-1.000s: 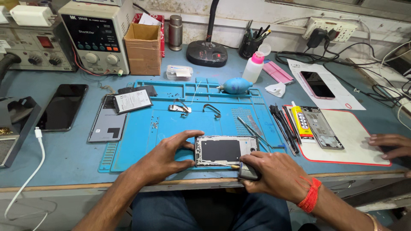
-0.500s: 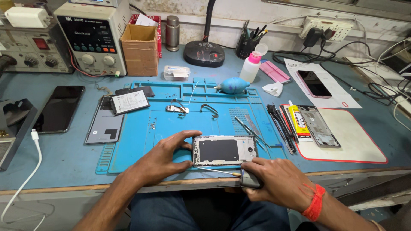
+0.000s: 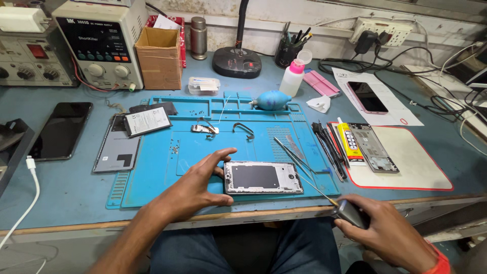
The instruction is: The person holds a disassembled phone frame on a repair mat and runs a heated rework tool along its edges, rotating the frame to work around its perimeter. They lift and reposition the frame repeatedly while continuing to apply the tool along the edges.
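Head view: left hand (image 3: 195,185), fingers spread, steadies opened phone (image 3: 263,177) on blue mat (image 3: 152,177); right hand (image 3: 388,236), fingers clamped on screwdriver (image 3: 341,207), off bench edge.

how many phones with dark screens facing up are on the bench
2: a black phone lies at the left, beside the grey back cover; a pink-edged phone rests on white paper at back right. Others may be hidden.

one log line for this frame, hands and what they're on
left hand: steadies opened phone on blue mat | right hand: holds screwdriver off the table edge, tip toward phone
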